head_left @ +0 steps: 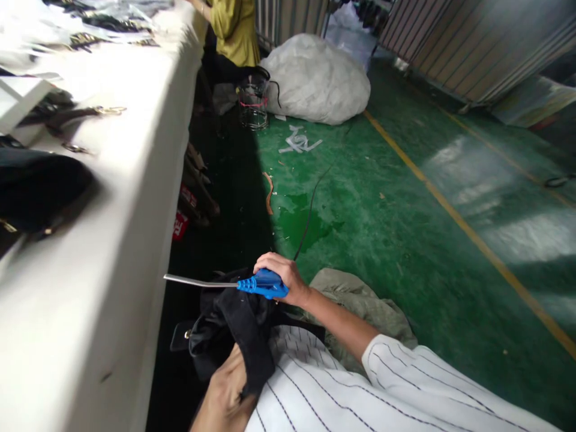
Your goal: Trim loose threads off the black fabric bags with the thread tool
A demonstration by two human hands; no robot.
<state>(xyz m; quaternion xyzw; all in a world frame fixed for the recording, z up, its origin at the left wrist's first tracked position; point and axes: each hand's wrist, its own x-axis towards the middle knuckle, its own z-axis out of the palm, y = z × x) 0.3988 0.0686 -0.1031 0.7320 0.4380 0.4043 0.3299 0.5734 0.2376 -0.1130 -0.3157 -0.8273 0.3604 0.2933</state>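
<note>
Plainly, we have one blue air blow gun [265, 284] in front of us, held above our lap, its single slightly bent metal nozzle [202, 283] pointing left so that the tip shows just beside the table edge. Our right hand [288, 276] is closed around the body of it, fingers wrapped over the top. Below it we see one black bag [249, 330], with one tab [180, 337] sticking out at its left that carries one gold-toned stud. Our left hand [227, 379] is partly covered by the bag's dark fabric; its fingers are hidden, so we cannot tell whether it grips. One thin dark hose [310, 210] runs from behind the right hand over the green floor [382, 228]. Ahead of us lie one curled brown strip [269, 193] and one small heap of whitish strips [299, 141], too tangled to count. To our left stands one table with a white cover [148, 120], bearing one dark, blurred bundle [40, 186] near us and several straps with metal clasps farther up. Under it we make out one red-and-white box [179, 225]. Beyond are one wire basket [254, 105] with a pink band, one large white sack [315, 78] and one co-worker in a mustard-yellow top [234, 27]. Two yellow lines [450, 207] cross the floor at right.
</note>
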